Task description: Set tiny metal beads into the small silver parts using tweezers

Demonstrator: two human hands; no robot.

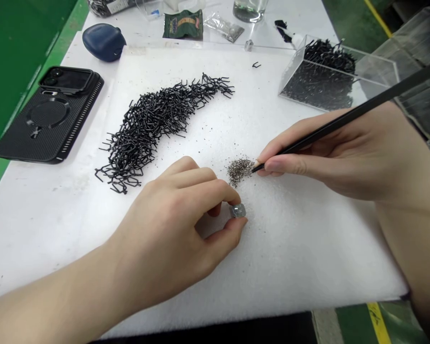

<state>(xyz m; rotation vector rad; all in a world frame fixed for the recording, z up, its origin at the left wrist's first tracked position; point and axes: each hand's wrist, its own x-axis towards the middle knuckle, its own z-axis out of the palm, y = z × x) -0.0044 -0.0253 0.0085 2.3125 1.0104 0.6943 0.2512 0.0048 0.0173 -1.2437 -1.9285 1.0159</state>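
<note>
Between the thumb and fingertips of my left hand (179,215) is a small, shiny grey block (238,210), standing on a white foam sheet (290,263). My right hand (344,148) grips slim black tweezers (329,125), slanting down to the left. Their pointed tip meets the right edge of a little heap of tiny metal pieces (239,169), just beyond the block. Whether the tip pinches a piece is too small to tell. Past my left hand lies a long curved pile of thin, bent black pieces (157,117).
A clear box (317,79) with more black pieces stands at the back right. On the left are a black-cased phone (46,114) and a dark blue rounded object (104,42). A green packet (183,25), a clear bag (224,27) and a glass (250,9) line the back.
</note>
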